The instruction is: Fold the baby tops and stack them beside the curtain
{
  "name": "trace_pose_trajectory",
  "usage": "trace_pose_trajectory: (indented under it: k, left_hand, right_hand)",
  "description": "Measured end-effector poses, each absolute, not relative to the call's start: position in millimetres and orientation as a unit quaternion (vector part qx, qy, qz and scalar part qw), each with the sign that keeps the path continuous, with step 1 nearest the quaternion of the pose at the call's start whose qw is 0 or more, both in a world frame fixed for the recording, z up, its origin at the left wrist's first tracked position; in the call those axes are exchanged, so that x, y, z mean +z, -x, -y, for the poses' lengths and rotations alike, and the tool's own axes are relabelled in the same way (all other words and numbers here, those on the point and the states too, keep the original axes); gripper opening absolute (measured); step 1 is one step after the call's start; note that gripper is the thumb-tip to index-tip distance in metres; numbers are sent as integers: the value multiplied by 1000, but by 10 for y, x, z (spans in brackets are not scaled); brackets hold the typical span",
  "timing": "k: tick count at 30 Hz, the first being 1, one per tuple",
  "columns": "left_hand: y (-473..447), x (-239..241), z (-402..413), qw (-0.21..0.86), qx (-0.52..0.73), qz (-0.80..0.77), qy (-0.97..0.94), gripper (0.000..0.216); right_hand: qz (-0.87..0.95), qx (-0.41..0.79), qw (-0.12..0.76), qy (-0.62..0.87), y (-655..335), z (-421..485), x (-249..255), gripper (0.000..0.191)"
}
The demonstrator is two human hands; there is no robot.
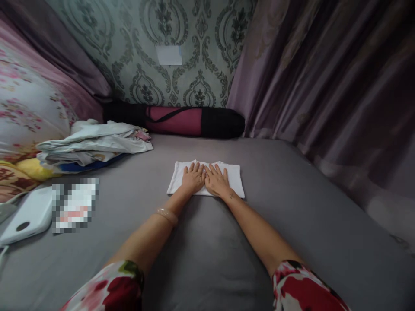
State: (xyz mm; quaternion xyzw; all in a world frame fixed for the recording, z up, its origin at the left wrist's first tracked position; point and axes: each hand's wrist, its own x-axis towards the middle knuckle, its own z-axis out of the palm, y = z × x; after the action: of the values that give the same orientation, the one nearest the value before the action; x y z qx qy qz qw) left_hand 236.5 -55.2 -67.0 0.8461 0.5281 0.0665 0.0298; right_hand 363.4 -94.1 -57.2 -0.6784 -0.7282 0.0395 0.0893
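Now flat, palms down, left hand (193, 178) and right hand (216, 180) touching side by side on folded white cloth (234, 178), long axis running sideways beneath both.

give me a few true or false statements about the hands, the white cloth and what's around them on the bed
1. Both hands lie flat, side by side, on the folded white cloth. True: the left hand and the right hand press on it, palms down.
2. The white cloth hangs over the edge of the bed. False: it lies flat on the grey sheet.
3. A bangle sits on the left wrist. True.
4. The pile of clothes lies to the right of the hands. False: it lies to the left, near the floral pillow.
5. The rolled pink and black bag rests on the cloth. False: it lies apart, against the wall.
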Motion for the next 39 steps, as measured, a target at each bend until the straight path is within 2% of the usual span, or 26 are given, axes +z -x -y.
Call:
trace_pose_trajectory:
  k: [4,9,17,21,26,31,36,39]
  left_hand:
    - [-2309,-631,536,43,63,-520,-851,56]
    - [-2197,-721,572,3,107,-560,-822,59]
    - [-2108,-672,561,3,76,-551,-831,60]
    - [-1973,-693,541,-25,95,-584,-806,64]
    - [-1905,-737,498,6,77,-596,-799,69]
    - [-1743,-698,436,19,71,-580,-811,67]
    - [-1587,-675,400,79,54,-587,-804,70]
    - [-1667,-599,466,51,43,-596,-800,68]
  right_hand:
    - [736,94,70,667,-3736,925,-475,55]
    - [724,39,109,680,-3837,1013,-574,56]
    - [722,75,123,677,-3915,1061,-558,55]
    - [683,29,133,717,-4065,1093,-588,58]
    - [674,45,97,731,-4145,1088,-657,60]
    - [651,33,107,751,-4276,1094,-642,60]
    - [640,31,95,762,-4422,1114,-684,61]
    - [640,25,86,763,-4367,1115,-623,61]
